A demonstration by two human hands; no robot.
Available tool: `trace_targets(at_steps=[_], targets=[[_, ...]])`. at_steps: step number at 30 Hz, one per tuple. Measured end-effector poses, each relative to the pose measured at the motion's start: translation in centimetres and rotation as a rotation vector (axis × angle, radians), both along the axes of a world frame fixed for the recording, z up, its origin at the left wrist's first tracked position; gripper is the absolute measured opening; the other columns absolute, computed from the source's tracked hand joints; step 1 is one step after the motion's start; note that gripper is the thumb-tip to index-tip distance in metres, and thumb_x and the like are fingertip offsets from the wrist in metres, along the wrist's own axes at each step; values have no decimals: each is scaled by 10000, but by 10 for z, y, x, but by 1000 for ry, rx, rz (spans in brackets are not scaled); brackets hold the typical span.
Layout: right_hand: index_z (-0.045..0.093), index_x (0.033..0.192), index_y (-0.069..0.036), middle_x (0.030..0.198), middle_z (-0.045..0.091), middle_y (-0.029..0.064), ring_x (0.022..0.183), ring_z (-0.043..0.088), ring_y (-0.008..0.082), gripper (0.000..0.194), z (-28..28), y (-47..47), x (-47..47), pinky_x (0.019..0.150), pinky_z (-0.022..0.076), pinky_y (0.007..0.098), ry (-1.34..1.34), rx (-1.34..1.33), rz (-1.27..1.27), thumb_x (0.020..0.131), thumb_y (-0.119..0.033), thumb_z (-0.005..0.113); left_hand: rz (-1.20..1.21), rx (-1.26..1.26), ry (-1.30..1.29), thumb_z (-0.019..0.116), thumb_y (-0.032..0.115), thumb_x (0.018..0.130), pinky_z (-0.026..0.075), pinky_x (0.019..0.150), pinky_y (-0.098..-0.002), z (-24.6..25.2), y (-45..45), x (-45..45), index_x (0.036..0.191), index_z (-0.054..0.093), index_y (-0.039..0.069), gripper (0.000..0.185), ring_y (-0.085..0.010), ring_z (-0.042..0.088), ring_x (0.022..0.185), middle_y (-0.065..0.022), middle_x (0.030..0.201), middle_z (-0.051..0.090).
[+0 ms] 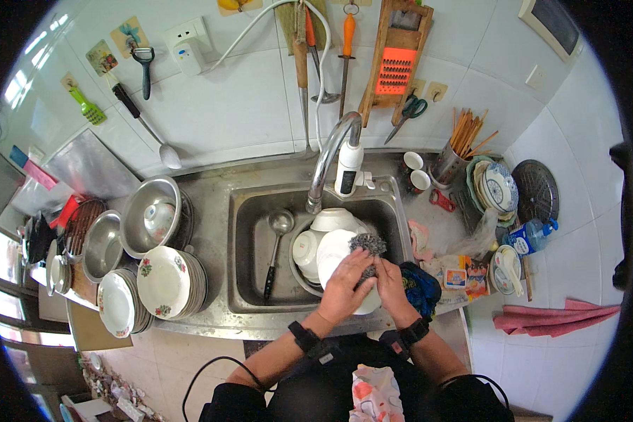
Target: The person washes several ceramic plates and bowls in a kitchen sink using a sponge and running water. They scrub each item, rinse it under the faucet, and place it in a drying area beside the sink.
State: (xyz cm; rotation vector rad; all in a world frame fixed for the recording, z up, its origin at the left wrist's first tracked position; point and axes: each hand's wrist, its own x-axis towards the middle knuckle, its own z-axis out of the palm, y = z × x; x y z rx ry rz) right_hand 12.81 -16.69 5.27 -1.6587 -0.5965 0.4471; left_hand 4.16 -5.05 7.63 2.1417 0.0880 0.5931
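Note:
Over the right half of the steel sink [253, 253], my left hand [348, 285] and my right hand [392, 290] come together on a grey steel wool scrubber [368, 243]. More of the wool shows between my fingers. Just beneath them is white dishware [331, 250], largely covered by my hands, so its full shape is hidden. Other white bowls [306, 248] lie tilted in a round metal basin [298, 278] inside the sink. A ladle [280, 221] with a black handle rests left of that basin. The chrome faucet [329, 147] arches above the bowls.
Left of the sink stand stacked floral plates [162, 282] and metal basins [150, 216]. On the right are two cups [419, 181], a chopstick holder [448, 163], stacked bowls [498, 187], a blue pump bottle [533, 236] and a dark blue cloth [422, 289]. Utensils hang on the tiled wall.

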Motion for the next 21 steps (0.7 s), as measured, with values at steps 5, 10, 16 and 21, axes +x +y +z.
trace_targets(at_steps=[5, 10, 16, 21], targets=[[488, 719, 13, 606, 425, -11, 590, 363, 68, 368, 7, -5, -3, 515, 333, 270, 52, -39, -12, 933, -280, 425, 347, -449, 138, 580, 114, 802, 386, 934, -369, 3, 9, 3, 1106, 530, 15, 323, -330, 467, 1124, -182, 1165, 520], [471, 699, 1, 588, 400, -15, 577, 345, 63, 364, 16, -5, 3, 503, 318, 265, 25, -1, -33, 931, -277, 436, 127, 2, 13, 609, 87, 770, 367, 960, -367, 0, -5, -2, 1106, 534, 25, 349, -336, 444, 1154, -176, 1188, 507], [469, 687, -6, 585, 377, -27, 563, 327, 65, 381, 13, -6, 1, 496, 308, 278, 39, -5, 3, 934, -291, 422, 384, -251, -3, 588, 98, 784, 400, 916, -381, 9, 0, 9, 1054, 563, 17, 283, -365, 473, 1097, -197, 1166, 516], [418, 662, 11, 568, 361, 6, 572, 321, 87, 444, 4, -4, 9, 505, 300, 299, 100, 47, -66, 938, -336, 392, 30, 125, -139, 638, 72, 729, 388, 940, -386, 10, -12, 13, 1062, 551, 2, 351, -344, 458, 1135, -189, 1144, 528]])
